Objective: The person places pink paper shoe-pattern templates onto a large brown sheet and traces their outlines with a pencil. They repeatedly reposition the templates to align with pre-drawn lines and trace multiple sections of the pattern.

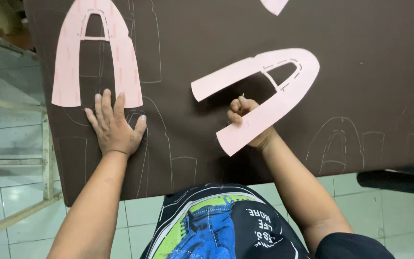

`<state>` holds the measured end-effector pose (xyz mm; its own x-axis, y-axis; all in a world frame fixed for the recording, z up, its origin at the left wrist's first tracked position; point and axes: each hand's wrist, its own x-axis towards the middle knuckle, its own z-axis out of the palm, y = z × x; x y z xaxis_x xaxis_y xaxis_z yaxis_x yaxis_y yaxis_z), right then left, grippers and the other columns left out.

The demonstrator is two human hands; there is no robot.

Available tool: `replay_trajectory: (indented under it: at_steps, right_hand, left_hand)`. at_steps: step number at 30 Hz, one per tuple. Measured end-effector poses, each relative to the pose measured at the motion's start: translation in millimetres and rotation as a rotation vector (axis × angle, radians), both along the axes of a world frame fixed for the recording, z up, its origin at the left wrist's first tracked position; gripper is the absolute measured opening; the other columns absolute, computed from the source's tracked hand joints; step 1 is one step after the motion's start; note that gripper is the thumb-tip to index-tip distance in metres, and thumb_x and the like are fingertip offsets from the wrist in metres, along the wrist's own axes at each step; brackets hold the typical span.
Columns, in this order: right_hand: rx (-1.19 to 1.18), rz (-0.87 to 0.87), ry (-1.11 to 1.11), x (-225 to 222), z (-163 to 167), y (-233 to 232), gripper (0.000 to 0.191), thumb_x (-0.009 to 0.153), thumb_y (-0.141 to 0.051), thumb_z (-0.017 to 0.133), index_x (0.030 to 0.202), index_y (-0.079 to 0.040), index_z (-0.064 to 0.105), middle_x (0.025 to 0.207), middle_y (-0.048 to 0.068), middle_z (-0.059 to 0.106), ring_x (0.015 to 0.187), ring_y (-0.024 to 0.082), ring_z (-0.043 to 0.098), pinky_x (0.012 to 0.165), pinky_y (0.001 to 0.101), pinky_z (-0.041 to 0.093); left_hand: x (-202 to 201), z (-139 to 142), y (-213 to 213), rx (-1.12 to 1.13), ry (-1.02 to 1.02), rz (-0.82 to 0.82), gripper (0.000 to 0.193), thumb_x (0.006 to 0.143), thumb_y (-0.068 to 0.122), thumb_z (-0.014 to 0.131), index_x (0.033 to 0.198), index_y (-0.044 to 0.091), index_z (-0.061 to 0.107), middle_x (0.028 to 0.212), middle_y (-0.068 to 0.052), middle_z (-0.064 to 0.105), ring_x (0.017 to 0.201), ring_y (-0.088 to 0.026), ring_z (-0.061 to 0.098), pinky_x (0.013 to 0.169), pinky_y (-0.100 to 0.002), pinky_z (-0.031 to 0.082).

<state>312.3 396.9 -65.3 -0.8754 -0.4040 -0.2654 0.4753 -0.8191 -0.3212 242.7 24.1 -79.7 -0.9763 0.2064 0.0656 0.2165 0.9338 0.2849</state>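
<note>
A large dark brown sheet [370, 57] lies spread out, marked with faint chalk outlines. My left hand [115, 125] presses flat on it, fingers apart, just below a pink U-shaped paper pattern [68, 62] lying at the upper left. My right hand [245, 115] holds a second pink U-shaped pattern [283, 93], gripping its lower arm and lifting it off the sheet at a tilt. A thin pale tip shows above my right fingers; I cannot tell what it is.
A corner of a third pink piece [274, 5] shows at the top edge. Chalk-traced shapes [336, 144] cover the sheet's lower right. White tiled floor [398, 216] lies below. A pale wooden frame [46, 158] stands at the left.
</note>
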Motion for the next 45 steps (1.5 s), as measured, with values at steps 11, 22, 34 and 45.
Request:
replay_trajectory:
  at_steps: [11,22,34,45]
  right_hand:
    - [0.520,-0.106,-0.068,31,10,-29,0.026,0.106,-0.030,0.055,0.090,-0.009,0.060,0.072,0.001,0.057,0.061,0.013,0.052,0.057,0.0278,0.045]
    - [1.711,-0.174,-0.136,66,87,-98,0.025,0.099,-0.028,0.065,0.097,-0.004,0.067,0.077,0.005,0.064,0.069,0.014,0.058,0.063,0.0306,0.048]
    - [2.081,-0.012,0.238,21,93,-141,0.027,0.090,-0.034,0.074,0.104,-0.010,0.071,0.090,0.009,0.075,0.079,0.025,0.073,0.073,0.0340,0.056]
    - [1.918,-0.400,-0.224,-169,47,36,0.047,0.089,-0.028,0.074,0.121,0.005,0.063,0.101,0.015,0.073,0.071,0.020,0.072,0.070,0.0351,0.058]
  left_hand:
    - [-8,-4,-13,0.021,0.076,-0.034,0.084,0.087,0.050,0.070,0.155,0.009,0.043,0.166,-0.022,0.028,0.157,-0.043,0.016,0.124,-0.067,0.005]
    - [-3,0,-56,0.490,0.112,-0.066,0.048,0.092,0.031,0.064,0.134,0.009,0.059,0.153,-0.016,0.053,0.152,-0.039,0.039,0.128,-0.063,0.010]
    - [29,62,-56,1.321,-0.722,-0.036,0.031,0.098,0.012,0.062,0.126,-0.002,0.063,0.110,-0.012,0.072,0.096,-0.017,0.068,0.080,-0.032,0.058]
    - [-70,11,-76,1.454,-0.450,0.619,0.024,0.105,0.015,0.052,0.120,-0.003,0.055,0.106,-0.017,0.067,0.087,-0.022,0.069,0.074,-0.033,0.060]
